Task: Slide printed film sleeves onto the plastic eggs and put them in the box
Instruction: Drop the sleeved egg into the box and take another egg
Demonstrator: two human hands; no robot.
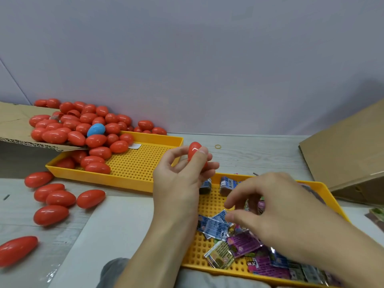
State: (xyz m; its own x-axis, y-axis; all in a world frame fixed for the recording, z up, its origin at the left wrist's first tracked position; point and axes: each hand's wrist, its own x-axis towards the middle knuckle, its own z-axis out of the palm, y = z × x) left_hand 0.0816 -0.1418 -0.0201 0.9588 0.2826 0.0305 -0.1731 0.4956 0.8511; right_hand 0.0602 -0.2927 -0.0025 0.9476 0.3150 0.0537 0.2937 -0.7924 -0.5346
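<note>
Showing "6+", sleeve (216,227) under right hand (276,206).

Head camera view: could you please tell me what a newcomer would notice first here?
A heap of red eggs spills from a cardboard flap into the far yellow tray at left, with one blue egg among them. At centre the left hand holds a red egg, while the right hand hovers over the printed sleeves in the near tray.

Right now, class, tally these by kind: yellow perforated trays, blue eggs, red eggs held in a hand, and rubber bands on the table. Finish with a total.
Yellow perforated trays: 2
Blue egg: 1
Red egg held in the left hand: 1
Rubber band: 1
Total: 5
</note>
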